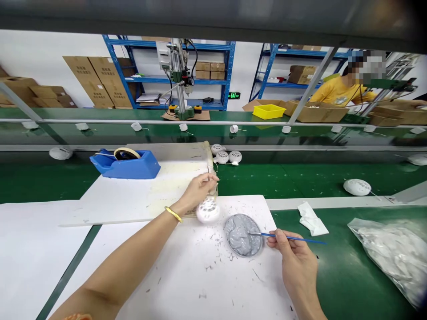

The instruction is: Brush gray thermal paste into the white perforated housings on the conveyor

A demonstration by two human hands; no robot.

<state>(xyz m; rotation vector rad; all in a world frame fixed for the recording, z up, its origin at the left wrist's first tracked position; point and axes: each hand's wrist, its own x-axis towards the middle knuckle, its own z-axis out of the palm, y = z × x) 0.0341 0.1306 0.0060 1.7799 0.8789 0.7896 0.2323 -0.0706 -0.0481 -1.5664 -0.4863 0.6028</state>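
Right hand (296, 258) closed around brush (312, 241), tip in grey paste (240, 244) on white sheet (187, 275); left hand (196, 191) curled beside blurred dome (208, 211), hold unclear. Print on rear cartons (102, 82) too small to read.

Dish (245, 255) set on paper (180, 280), brush (267, 234) dipped in it.
A casing (207, 211) is positioned just left of the dish. Behind to the left, a tape dispenser (133, 166) is set at the left edge of a board (133, 198), and three more casings (221, 157) are grouped beside its right edge. Right of the paper, a tissue (312, 220) is laid on the counter (336, 271); a bag (396, 253) is placed farther right, nearer the front.
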